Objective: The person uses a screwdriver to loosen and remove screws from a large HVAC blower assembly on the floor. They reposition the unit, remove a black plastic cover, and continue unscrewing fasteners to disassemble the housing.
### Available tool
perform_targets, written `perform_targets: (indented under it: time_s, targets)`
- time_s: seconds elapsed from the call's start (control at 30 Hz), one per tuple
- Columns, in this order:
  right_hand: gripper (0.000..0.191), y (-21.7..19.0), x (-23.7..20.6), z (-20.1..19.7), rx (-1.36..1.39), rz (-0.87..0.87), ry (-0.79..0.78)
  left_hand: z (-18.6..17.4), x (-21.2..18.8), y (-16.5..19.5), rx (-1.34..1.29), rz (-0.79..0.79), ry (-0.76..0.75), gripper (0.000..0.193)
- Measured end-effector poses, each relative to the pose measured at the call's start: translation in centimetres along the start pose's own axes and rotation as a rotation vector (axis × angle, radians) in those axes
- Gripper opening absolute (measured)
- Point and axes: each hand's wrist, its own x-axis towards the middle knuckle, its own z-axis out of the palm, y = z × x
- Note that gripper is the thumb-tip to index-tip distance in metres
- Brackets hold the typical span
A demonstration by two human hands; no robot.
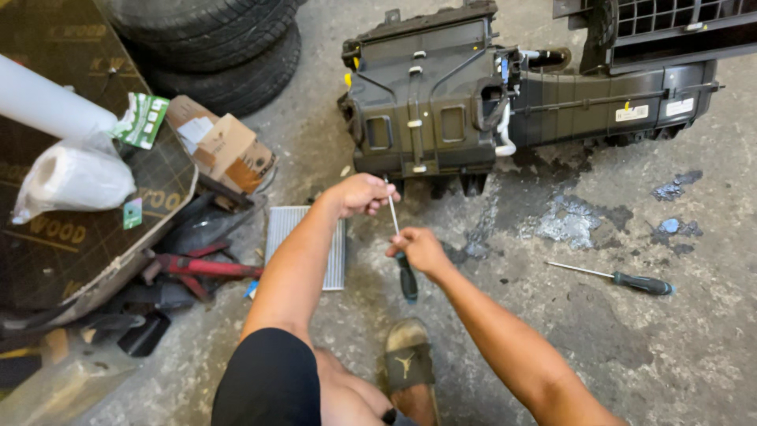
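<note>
Both hands [364,194] [419,248] grip pinching screwdriver [402,256]; black housing [430,95] seemingly just beyond

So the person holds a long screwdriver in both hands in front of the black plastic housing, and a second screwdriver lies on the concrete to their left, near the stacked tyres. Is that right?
Not quite. The head view shows the second screwdriver lying on the concrete to the person's right, away from the stacked tyres. The rest holds: the left hand and right hand both hold the long screwdriver in front of the black plastic housing.
</note>
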Motion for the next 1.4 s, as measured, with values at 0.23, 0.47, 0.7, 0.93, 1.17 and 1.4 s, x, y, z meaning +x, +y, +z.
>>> perform_targets:
  time_s: [0.23, 0.47, 0.7, 0.93, 1.17, 1.4]
  targets:
    - [0.022, -1.4, 0.3, 0.8, 0.402, 0.011, 0.158, 1.0, -0.5, 0.7, 0.064, -0.015, 0.131, 0.040]
    - [0.013, -1.2, 0.4, -0.4, 0.209, 0.029, 0.135, 1.3, 0.0, -0.4, 0.298, 0.095, 0.147, 0.052]
    - [0.014, -0.3, -1.6, -3.8, -0.276, 0.100, -0.160, -2.0, -3.0, -1.5, 0.234, 0.029, 0.231, 0.043]
    - [0.030, -7.9, -2.3, -13.4, -0.948, 0.076, -0.408, -12.2, -14.0, -7.9, -0.117, 0.159, 0.375, 0.033]
    - [0.028, -6.2, -2.5, -15.5, -0.535, 0.321, -0.370, -8.5, -20.1, -24.6, -0.710, 0.266, 0.487, 0.026]
    - [0.024, -0.9, -2.3, -14.3, -0.662, 0.450, -0.484, -7.6, -17.6, -33.7, 0.460, -0.175, 1.113, 0.021]
